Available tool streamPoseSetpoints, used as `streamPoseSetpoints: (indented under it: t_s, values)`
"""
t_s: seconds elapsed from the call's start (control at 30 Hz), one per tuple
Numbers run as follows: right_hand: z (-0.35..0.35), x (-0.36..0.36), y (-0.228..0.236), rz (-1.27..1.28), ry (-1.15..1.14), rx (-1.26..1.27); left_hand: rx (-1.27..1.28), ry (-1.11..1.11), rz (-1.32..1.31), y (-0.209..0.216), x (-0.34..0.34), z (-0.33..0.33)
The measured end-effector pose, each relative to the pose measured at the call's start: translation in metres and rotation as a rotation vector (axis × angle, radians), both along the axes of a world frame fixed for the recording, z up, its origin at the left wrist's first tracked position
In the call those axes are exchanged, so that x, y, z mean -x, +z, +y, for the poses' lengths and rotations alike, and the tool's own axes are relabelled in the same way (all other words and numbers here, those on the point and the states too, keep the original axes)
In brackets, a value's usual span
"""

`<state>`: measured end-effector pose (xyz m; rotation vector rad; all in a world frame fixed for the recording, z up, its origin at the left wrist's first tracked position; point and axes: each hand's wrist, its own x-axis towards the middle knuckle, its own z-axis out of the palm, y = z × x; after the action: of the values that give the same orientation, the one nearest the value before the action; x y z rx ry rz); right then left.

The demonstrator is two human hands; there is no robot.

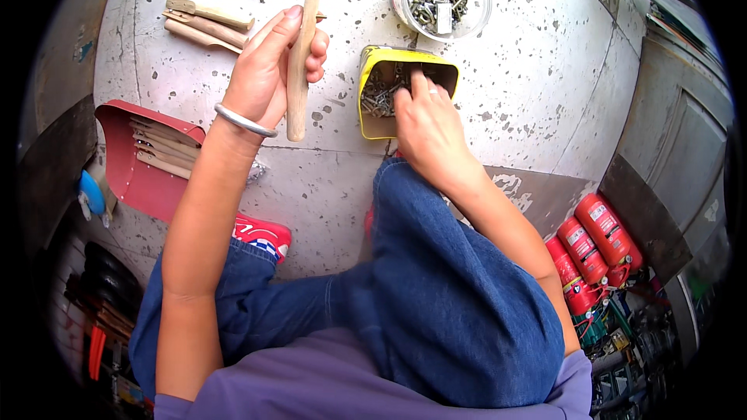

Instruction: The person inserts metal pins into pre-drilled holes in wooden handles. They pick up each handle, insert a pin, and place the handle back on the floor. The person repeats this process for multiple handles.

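My left hand point(261, 70) is closed around a smooth wooden handle point(298, 85), held nearly upright in the picture above the table. The thumb presses along its side and the other fingers wrap behind it. Small dark screw-like pieces show beside the handle's upper part; whether they touch it I cannot tell. My right hand point(433, 128) reaches into a yellow-rimmed box point(361, 113) that holds many small metal screws point(379, 99). Its fingers are bent down among the screws, and the fingertips are partly hidden, so what they pinch cannot be made out.
A round clear tub point(484, 12) of screws stands beyond the box. Several wooden handles point(206, 27) lie at the far left. Nearer, a red container point(140, 183) holds more wooden pieces. Red fire extinguishers point(603, 225) stand at the right, next to a grey cabinet point(685, 132).
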<state>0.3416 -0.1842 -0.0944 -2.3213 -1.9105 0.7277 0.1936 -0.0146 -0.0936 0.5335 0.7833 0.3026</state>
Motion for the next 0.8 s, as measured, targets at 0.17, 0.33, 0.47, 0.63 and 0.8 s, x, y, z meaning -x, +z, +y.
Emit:
streamPoseSetpoints:
  t_s: [0.17,0.33,0.47,0.63,0.8]
  values:
    - [-0.006,0.011,-0.023,0.027,-0.011,-0.117,-0.006,-0.025,0.008,0.002,0.001,-0.007]
    - [-0.013,0.015,-0.001,0.279,-0.017,0.037,-0.015,0.007,-0.016,-0.003,0.008,-0.002]
    - [-0.01,0.007,-0.017,0.164,-0.092,-0.121,0.003,0.008,-0.016,0.001,0.006,-0.005]
    - [0.006,-0.003,-0.046,-0.015,-0.135,-0.208,0.02,-0.009,-0.006,0.001,0.004,-0.009]
    - [0.011,0.002,-0.065,-0.038,-0.181,-0.171,0.05,-0.016,-0.044,0.002,0.004,-0.013]
